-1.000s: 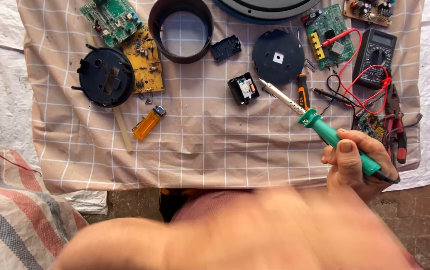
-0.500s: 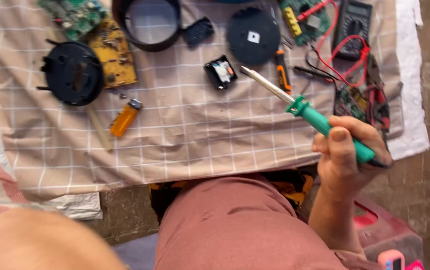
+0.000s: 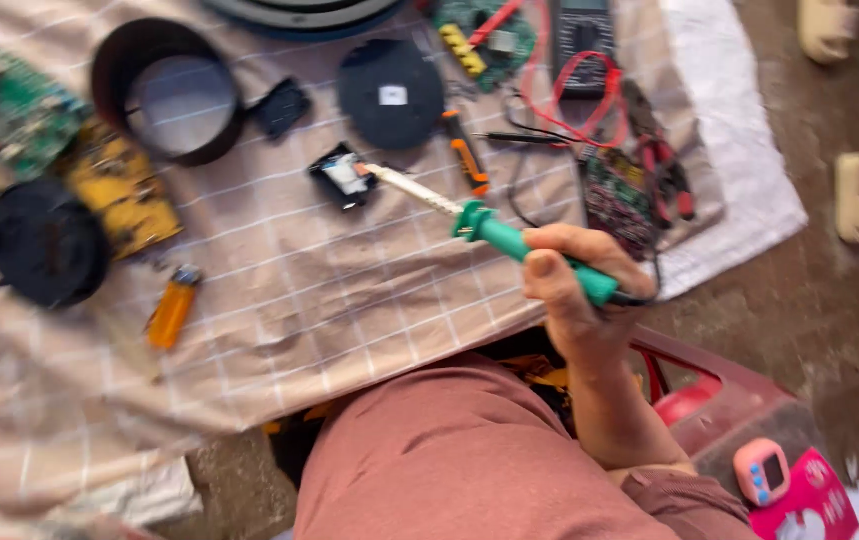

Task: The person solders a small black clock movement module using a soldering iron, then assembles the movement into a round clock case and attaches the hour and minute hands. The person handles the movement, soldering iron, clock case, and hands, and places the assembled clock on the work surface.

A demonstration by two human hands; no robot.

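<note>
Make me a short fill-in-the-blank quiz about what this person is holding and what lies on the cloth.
1. The right hand grips a soldering iron by its ____ handle.
2. The metal tip of the iron points at a small ____ box-shaped part on the checked cloth.
3. The lighter lying left of the iron is ____ in colour.
4. The red and black probe leads run to a ____ at the top of the cloth.

Missing words: green; black; orange; multimeter

- Warm daylight, fairly bright, even; no hard glare.
- Whole frame smeared w/ motion blur, worst at left edge & bottom left.
- My right hand (image 3: 575, 285) sharpest, center-right.
- Soft shadows only, darkest under cloth (image 3: 280, 320) edge, lower center.
</note>
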